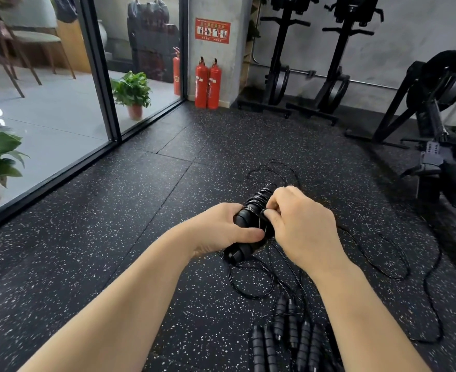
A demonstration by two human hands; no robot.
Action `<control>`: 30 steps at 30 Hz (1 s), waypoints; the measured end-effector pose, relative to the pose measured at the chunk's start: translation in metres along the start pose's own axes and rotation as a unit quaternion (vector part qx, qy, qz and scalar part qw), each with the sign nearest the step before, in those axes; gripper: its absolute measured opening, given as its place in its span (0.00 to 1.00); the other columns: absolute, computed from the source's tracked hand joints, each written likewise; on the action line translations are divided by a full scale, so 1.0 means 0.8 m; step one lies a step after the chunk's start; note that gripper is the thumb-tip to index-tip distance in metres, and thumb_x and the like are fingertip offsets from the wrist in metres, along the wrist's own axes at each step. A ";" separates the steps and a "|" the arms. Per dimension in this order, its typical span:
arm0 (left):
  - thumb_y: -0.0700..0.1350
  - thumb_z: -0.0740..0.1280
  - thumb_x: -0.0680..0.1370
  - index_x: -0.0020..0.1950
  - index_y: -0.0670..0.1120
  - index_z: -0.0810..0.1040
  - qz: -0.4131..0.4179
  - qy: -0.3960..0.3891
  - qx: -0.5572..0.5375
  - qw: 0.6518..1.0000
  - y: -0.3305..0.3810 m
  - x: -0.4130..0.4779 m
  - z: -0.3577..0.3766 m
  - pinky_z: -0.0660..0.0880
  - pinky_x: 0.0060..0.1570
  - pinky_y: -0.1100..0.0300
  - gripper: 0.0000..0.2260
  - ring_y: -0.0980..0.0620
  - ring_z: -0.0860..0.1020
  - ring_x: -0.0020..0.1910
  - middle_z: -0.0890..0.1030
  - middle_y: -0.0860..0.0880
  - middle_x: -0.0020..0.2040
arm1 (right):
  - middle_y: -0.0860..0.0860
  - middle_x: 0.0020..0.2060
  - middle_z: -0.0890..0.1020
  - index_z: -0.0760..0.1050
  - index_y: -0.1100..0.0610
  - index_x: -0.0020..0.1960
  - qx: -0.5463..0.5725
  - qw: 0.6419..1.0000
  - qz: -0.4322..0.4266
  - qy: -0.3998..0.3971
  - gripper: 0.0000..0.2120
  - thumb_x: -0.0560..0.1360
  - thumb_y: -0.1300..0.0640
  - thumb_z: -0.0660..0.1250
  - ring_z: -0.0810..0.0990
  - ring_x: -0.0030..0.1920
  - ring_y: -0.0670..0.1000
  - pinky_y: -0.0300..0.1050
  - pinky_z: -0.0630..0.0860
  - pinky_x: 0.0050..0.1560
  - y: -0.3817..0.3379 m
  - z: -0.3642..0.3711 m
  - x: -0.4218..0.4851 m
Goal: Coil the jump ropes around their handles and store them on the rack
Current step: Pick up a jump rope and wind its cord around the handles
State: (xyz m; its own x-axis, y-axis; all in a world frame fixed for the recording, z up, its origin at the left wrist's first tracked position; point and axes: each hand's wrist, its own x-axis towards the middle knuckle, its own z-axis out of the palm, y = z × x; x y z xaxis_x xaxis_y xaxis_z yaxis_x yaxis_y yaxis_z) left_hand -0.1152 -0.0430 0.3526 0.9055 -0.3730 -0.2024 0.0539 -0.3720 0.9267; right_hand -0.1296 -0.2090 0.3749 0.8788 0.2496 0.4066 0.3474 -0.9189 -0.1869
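Note:
My left hand [221, 229] grips a pair of black jump-rope handles [244, 237] held together above the floor, thumb laid across them. Thin black rope is wound in several turns round their upper part [260, 197]. My right hand [299, 224] pinches the rope right beside the handles. The loose rest of the rope [251, 280] hangs down and loops over the floor. Several more black ribbed handles [288, 334] lie side by side on the floor at the bottom, their ropes [398, 267] trailing off to the right.
Speckled black rubber floor [114, 237] all round. A glass wall [60, 116] with potted plants runs along the left. Two red fire extinguishers [208, 84] stand by a pillar. Upright black rowing machines [302, 63] line the back wall and another machine [441, 130] fills the right.

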 end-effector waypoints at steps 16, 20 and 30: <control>0.47 0.76 0.69 0.53 0.46 0.77 0.044 0.113 -0.059 0.991 -0.012 0.011 0.009 0.80 0.54 0.43 0.16 0.47 0.83 0.45 0.84 0.46 0.47 | 0.45 0.37 0.79 0.74 0.52 0.43 0.155 0.982 0.097 0.049 0.08 0.75 0.49 0.68 0.77 0.40 0.50 0.48 0.73 0.41 -0.001 0.018 0.021; 0.41 0.75 0.72 0.57 0.45 0.77 0.037 0.137 -0.242 0.960 -0.008 0.016 0.009 0.81 0.49 0.49 0.15 0.46 0.82 0.46 0.83 0.43 0.51 | 0.46 0.38 0.80 0.75 0.51 0.44 0.315 0.921 0.195 0.124 0.04 0.74 0.52 0.70 0.79 0.41 0.48 0.48 0.76 0.45 0.001 0.018 0.031; 0.47 0.75 0.66 0.69 0.48 0.70 0.018 0.105 -0.280 0.954 -0.009 0.034 0.029 0.78 0.59 0.43 0.33 0.41 0.81 0.58 0.82 0.42 0.59 | 0.57 0.48 0.85 0.80 0.63 0.54 0.627 0.694 0.350 -0.051 0.17 0.74 0.50 0.71 0.82 0.46 0.54 0.52 0.78 0.50 0.007 0.031 0.031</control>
State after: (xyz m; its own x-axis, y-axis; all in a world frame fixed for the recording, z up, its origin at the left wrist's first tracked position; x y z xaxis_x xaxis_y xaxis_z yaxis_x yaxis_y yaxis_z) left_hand -0.1006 -0.0701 0.3332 0.9719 -0.1773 -0.1550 0.1858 0.1729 0.9673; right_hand -0.0979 -0.2004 0.3618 0.9721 -0.0445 -0.2303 -0.2217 0.1460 -0.9641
